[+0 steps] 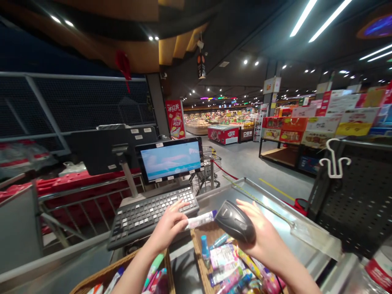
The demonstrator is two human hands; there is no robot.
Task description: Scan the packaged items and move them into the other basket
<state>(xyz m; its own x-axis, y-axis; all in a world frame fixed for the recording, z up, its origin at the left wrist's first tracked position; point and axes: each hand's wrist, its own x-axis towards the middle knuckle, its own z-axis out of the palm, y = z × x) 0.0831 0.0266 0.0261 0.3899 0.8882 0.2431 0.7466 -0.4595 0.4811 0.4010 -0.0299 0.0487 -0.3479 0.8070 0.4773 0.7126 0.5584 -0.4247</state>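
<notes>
Dim supermarket interior, lit from above. Long fluorescent strips (318, 18) at upper right and small ceiling spots (251, 62) burn out to white; the ceiling (239, 36) around them is nearly black. The far aisles (220, 118) glow bright, while the mesh fence (85, 102) at left sits in deep shadow. The monitor screen (171, 160) shines pale blue. Soft glare lies on the steel table (290, 222) and the black scanner (235, 222). Wide-angle distortion bends lines toward the edges; the goods (226, 265) at the bottom edge are blurred.

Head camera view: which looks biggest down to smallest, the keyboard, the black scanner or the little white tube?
1. keyboard
2. black scanner, clearly smaller, though nearer the camera
3. white tube, smallest
</notes>
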